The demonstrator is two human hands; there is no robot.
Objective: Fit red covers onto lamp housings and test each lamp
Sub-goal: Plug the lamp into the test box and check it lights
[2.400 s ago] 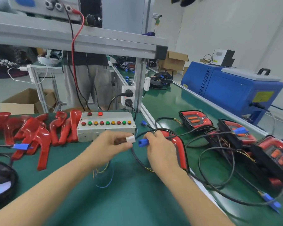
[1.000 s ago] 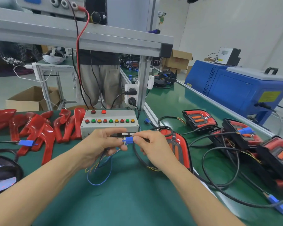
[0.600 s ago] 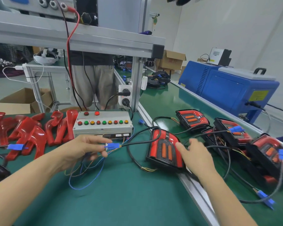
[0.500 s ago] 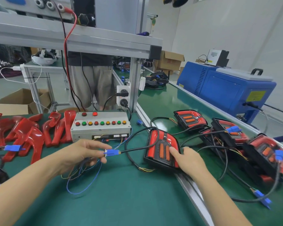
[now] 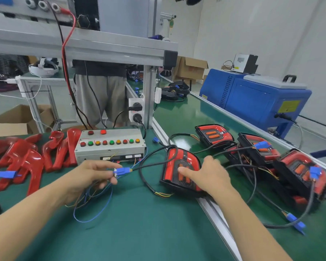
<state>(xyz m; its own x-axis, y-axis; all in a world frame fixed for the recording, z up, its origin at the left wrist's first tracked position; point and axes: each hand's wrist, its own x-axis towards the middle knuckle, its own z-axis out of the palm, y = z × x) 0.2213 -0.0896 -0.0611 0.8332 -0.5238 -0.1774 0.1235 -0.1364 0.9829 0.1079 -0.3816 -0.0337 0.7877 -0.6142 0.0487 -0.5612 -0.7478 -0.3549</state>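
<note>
At the tabletop's (image 5: 139,223) centre, the left hand (image 5: 87,176) pinches a blue connector (image 5: 123,170) between thumb and fingertips, its grip clamped on the plug where thin coloured wires (image 5: 90,200) trail down toward 6 o'clock in loose loops. A black cable (image 5: 151,162) runs from that connector toward 3 o'clock and curls round to the nearest lamp (image 5: 181,170), a black housing with a red cover fitted, lying flat just beside the metal rail (image 5: 215,213). The right hand (image 5: 207,176) rests on this lamp's face, fingers relaxed and spread, its grip apart with the thumb on the lamp's centre panel. Just beyond the connector at 12 o'clock stands the grey test box (image 5: 109,146) with its row of red, green and amber buttons. A heap of loose red covers (image 5: 26,157) lies at 9 o'clock of the box. Three more lamps (image 5: 213,134) with blue plugs sit on the green belt (image 5: 186,113) toward 3 o'clock. A standing person's shorts (image 5: 100,98) show behind the frame at 12 o'clock.
</note>
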